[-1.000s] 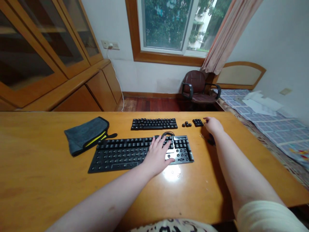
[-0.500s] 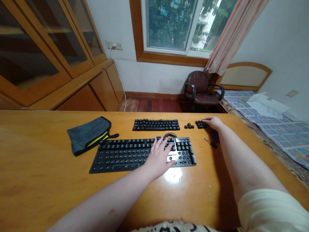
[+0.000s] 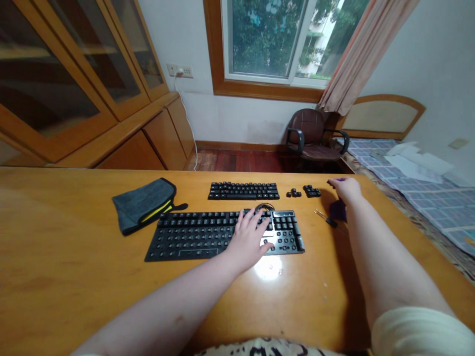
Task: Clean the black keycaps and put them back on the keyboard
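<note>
Desk (image 3: 74,277): kbd (image 3: 191,240) under L hand (image 3: 250,238), fingers spread; R hand (image 3: 347,190) pinches blk keycap (image 3: 330,183).

A glossy wooden table (image 3: 74,282)
On it: grey cloth (image 3: 139,205), black keyboard (image 3: 196,235), three groups of black keycaps (image 3: 243,191), wire-ended tool (image 3: 331,223), purple item (image 3: 338,210).

Kbd (image 3: 200,236) on tbl (image 3: 67,262), cloth (image 3: 141,203) back L, keycaps (image 3: 243,191) behind.
</note>
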Motion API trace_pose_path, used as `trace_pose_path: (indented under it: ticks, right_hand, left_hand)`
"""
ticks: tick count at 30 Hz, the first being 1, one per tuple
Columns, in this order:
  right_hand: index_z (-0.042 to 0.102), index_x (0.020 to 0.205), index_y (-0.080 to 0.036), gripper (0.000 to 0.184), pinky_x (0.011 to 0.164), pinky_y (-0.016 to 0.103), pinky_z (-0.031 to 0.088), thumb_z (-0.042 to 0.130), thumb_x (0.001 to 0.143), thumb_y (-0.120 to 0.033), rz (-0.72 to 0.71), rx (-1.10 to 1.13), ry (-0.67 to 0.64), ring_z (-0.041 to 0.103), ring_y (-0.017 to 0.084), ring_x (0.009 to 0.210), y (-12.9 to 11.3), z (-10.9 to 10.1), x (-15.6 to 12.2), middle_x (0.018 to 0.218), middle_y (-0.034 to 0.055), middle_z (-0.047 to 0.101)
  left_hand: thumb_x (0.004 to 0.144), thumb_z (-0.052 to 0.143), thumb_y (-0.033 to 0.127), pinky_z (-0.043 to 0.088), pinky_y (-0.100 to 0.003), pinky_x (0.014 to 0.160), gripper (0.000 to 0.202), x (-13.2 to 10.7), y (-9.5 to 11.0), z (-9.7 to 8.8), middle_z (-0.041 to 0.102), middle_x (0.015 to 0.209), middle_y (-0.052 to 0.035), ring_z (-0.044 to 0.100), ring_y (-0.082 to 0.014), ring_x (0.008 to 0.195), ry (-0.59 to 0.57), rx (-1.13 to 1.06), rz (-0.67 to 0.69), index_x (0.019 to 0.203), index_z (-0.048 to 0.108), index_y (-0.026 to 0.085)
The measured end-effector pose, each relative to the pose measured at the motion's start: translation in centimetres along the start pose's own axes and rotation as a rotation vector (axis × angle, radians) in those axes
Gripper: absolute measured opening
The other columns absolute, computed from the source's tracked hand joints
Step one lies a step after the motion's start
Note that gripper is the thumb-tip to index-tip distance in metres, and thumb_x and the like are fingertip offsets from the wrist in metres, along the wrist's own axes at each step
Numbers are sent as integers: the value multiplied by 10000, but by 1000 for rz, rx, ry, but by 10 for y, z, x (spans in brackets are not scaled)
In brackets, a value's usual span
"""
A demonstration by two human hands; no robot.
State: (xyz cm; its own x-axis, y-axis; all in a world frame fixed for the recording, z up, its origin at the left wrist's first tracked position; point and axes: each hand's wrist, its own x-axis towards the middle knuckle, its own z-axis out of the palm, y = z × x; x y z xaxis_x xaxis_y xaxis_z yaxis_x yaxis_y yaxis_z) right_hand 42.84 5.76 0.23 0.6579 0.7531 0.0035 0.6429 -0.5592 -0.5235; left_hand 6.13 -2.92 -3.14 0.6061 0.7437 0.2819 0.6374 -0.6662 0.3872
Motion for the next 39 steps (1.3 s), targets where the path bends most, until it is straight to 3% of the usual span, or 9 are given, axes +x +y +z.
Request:
trace_pose_path:
  ticks: [3,9,13,20,23,28,33,36,39]
  right_hand:
    - [656,886,-121,349,450,248,405,571,713,-412,-69,193,24,504,121,479,-16,-9,-40,685,81,621]
    - [642,815,-157,339,411,235,388,620,652,-453,-186,487,-409,472,117,443,-60,5,-169,532,6,552]
    - [627,692,-155,246,483,223,384,644,633,-393,-229,541,-506,495,115,515,-74,19,-222,557,-4,559]
    - [624,817,-167,241,609,257,437,590,701,-376,-294,619,-506,559,161,687,-59,38,-230,745,27,619]
    - [566,1015,-183,308,709,301,457,539,722,-272,-307,698,-350,574,180,789,-50,41,-224,881,44,614]
    - [636,971,-204,243,922,382,370,526,761,-259,-502,638,4,502,225,1031,-44,41,-217,1070,83,535]
    - [568,1041,-213,399,787,353,454,669,672,-324,-337,826,-168,572,200,849,-47,55,-222,922,48,595]
    - [563,918,-202,301,609,280,468,652,688,-375,-250,966,-331,562,160,685,-49,60,-228,801,19,589]
    - [591,766,-185,222,596,253,446,577,749,-406,-280,968,-405,541,142,673,-50,57,-229,776,19,589]
  left_hand:
    - [795,557,333,211,-532,1064,442,0,0,-2,444,1329,-105,315,-274,1277,34,-69,46,1215,494,212]
    - [850,487,297,415,-351,980,363,-2,0,-4,539,1208,-71,504,-179,1109,122,-346,44,1203,500,211]
    - [805,563,308,511,-292,839,368,-3,3,-5,590,1066,-62,607,-134,862,105,-553,11,1157,532,205]
    - [787,587,264,529,-293,769,193,-1,3,-6,665,883,-45,615,-156,824,180,-600,-32,954,661,201]
    - [775,601,253,547,-277,708,204,-1,1,-4,654,870,-47,618,-143,765,206,-628,-80,964,658,199]
    - [774,607,235,535,-287,758,232,-2,1,0,640,873,-48,615,-141,796,227,-641,-46,999,631,185]
    - [748,631,237,542,-267,714,193,-4,2,4,638,846,-43,625,-138,759,207,-716,-62,928,617,167]
    - [743,635,243,540,-268,705,165,-4,4,3,638,829,-45,625,-147,768,196,-706,-70,888,627,165]
    - [744,631,223,538,-251,692,161,-3,5,1,635,828,-39,623,-139,767,207,-728,-78,895,627,168]
